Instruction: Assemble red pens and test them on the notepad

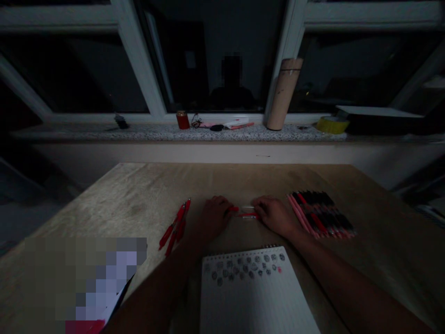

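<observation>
My left hand (214, 217) is closed, its fingertips on a short red pen part (234, 208). Across a small gap, my right hand (274, 214) is closed over the right ends of a slim clear pen piece (247, 207) and a red-and-silver pen piece (249, 216). Dim light hides how these parts join. Left of my left hand lies a loose group of red pens (175, 227). Beyond my right hand, several black, red and pink pens (318, 214) lie side by side. Below both hands rests a spiral notebook (257, 301) with rows of dark scribbles and one red mark.
A blurred-out object (114, 278) lies at the left front of the table (139, 190). On the windowsill (153, 133) stand a tall pinkish bottle (285, 95), a small red jar (182, 120), a roll of yellow tape (332, 125) and a dark box (378, 121).
</observation>
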`<state>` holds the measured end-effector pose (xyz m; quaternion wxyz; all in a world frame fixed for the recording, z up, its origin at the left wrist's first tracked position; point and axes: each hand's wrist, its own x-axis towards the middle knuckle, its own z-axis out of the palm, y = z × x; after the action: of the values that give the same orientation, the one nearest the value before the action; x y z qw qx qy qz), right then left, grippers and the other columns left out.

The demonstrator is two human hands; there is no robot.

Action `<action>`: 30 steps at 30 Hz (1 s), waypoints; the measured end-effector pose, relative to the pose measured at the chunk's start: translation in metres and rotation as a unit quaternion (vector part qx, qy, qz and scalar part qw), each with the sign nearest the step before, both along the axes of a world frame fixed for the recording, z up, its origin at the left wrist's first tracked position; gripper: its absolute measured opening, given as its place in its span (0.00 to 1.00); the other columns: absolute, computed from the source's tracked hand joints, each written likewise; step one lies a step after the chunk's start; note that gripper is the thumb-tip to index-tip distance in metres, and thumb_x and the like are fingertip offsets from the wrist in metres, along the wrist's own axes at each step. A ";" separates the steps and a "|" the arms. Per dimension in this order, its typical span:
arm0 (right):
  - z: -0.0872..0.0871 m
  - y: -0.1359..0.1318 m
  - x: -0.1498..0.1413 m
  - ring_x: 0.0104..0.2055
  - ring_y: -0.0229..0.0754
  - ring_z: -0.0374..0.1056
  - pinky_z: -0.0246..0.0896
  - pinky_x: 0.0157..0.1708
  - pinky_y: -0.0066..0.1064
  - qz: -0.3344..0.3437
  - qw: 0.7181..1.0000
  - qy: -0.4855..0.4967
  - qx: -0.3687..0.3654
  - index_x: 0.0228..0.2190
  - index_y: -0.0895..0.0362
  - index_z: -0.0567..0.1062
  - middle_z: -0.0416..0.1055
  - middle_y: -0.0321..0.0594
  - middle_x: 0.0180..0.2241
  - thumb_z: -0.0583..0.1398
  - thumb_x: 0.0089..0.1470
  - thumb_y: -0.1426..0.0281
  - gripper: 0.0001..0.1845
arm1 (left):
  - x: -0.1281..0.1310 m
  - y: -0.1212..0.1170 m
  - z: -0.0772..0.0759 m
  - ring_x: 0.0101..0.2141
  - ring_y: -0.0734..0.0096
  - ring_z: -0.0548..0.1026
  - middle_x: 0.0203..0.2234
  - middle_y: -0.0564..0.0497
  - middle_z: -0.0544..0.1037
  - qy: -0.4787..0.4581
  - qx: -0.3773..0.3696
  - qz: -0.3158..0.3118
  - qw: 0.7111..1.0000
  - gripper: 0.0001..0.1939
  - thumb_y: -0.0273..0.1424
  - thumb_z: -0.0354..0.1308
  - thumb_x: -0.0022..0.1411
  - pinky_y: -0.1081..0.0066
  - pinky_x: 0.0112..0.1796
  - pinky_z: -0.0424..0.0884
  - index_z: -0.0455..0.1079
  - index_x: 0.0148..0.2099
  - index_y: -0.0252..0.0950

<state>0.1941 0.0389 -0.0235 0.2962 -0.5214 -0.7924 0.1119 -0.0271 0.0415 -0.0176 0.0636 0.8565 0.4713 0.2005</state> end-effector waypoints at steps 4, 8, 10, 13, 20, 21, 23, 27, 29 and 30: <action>0.011 0.000 0.002 0.38 0.42 0.68 0.59 0.41 0.32 0.014 0.999 -0.048 0.004 0.32 0.58 0.76 0.75 0.42 0.34 0.54 0.53 0.76 0.10 | -0.001 0.000 -0.002 0.42 0.66 0.67 0.38 0.48 0.72 -0.011 0.002 -0.001 1.000 0.10 0.34 0.50 0.63 0.64 0.46 0.60 0.70 0.41 0.36; 0.033 -0.006 0.007 0.39 0.44 0.68 0.55 0.42 0.35 0.065 0.987 -0.143 0.026 0.32 0.56 0.77 0.75 0.42 0.34 0.57 0.53 0.72 0.08 | 0.000 0.000 -0.004 0.41 0.66 0.67 0.38 0.49 0.73 -0.026 0.001 0.000 1.000 0.09 0.33 0.52 0.62 0.64 0.45 0.61 0.70 0.41 0.36; 0.040 -0.010 0.008 0.39 0.45 0.67 0.54 0.42 0.35 0.091 0.978 -0.186 0.027 0.31 0.55 0.77 0.75 0.42 0.33 0.59 0.51 0.72 0.06 | 0.000 0.001 -0.004 0.41 0.66 0.67 0.38 0.49 0.73 -0.031 -0.001 -0.006 1.000 0.08 0.32 0.51 0.62 0.64 0.45 0.61 0.70 0.41 0.36; 0.042 -0.015 0.006 0.38 0.45 0.67 0.52 0.41 0.36 0.114 0.962 -0.246 0.022 0.30 0.56 0.77 0.74 0.42 0.31 0.60 0.50 0.73 0.05 | 0.001 0.001 -0.004 0.41 0.66 0.68 0.38 0.49 0.74 -0.037 -0.003 -0.016 0.999 0.09 0.32 0.51 0.63 0.64 0.45 0.61 0.69 0.42 0.36; 0.035 -0.016 0.000 0.38 0.46 0.65 0.51 0.40 0.36 0.106 0.948 -0.296 0.045 0.31 0.57 0.75 0.72 0.43 0.32 0.58 0.53 0.73 0.05 | 0.000 -0.001 -0.005 0.41 0.65 0.68 0.38 0.48 0.74 -0.046 -0.014 -0.007 0.999 0.10 0.33 0.50 0.63 0.63 0.45 0.61 0.69 0.42 0.36; 0.035 -0.017 -0.001 0.38 0.46 0.65 0.51 0.40 0.36 0.104 0.946 -0.303 0.049 0.31 0.57 0.74 0.72 0.44 0.33 0.57 0.54 0.73 0.05 | 0.000 0.000 -0.005 0.41 0.65 0.68 0.38 0.47 0.74 -0.048 -0.014 -0.008 0.999 0.10 0.33 0.50 0.62 0.63 0.45 0.62 0.69 0.42 0.36; 0.036 -0.018 -0.003 0.38 0.46 0.65 0.51 0.40 0.36 0.095 0.944 -0.313 0.054 0.32 0.58 0.73 0.72 0.45 0.34 0.56 0.55 0.73 0.06 | -0.001 0.000 -0.006 0.40 0.66 0.68 0.38 0.47 0.74 -0.058 -0.014 -0.011 0.998 0.09 0.31 0.51 0.62 0.64 0.45 0.63 0.69 0.42 0.35; 0.040 -0.023 -0.008 0.38 0.46 0.65 0.52 0.41 0.36 0.090 0.944 -0.311 0.056 0.35 0.59 0.71 0.71 0.45 0.35 0.55 0.55 0.76 0.06 | -0.002 0.000 -0.007 0.41 0.67 0.68 0.39 0.47 0.73 -0.092 -0.014 -0.015 0.996 0.10 0.25 0.50 0.59 0.65 0.46 0.64 0.69 0.42 0.35; 0.042 -0.025 -0.010 0.38 0.45 0.64 0.53 0.41 0.35 0.099 0.946 -0.303 0.056 0.37 0.58 0.71 0.70 0.44 0.36 0.55 0.55 0.76 0.08 | -0.003 -0.001 -0.007 0.42 0.67 0.68 0.39 0.47 0.73 -0.103 -0.023 -0.015 0.994 0.13 0.21 0.48 0.57 0.65 0.47 0.64 0.69 0.43 0.35; 0.042 -0.026 -0.011 0.38 0.45 0.64 0.53 0.40 0.35 0.104 0.947 -0.299 0.056 0.38 0.58 0.71 0.69 0.44 0.36 0.55 0.55 0.76 0.09 | -0.003 -0.001 -0.006 0.43 0.67 0.68 0.40 0.47 0.72 -0.107 -0.027 -0.015 0.994 0.14 0.20 0.48 0.56 0.64 0.47 0.64 0.68 0.43 0.35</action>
<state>0.1827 0.0130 0.0185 0.0613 -0.4281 -0.8994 -0.0634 -0.0303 0.0403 -0.0236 0.1397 0.8351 0.4542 0.2773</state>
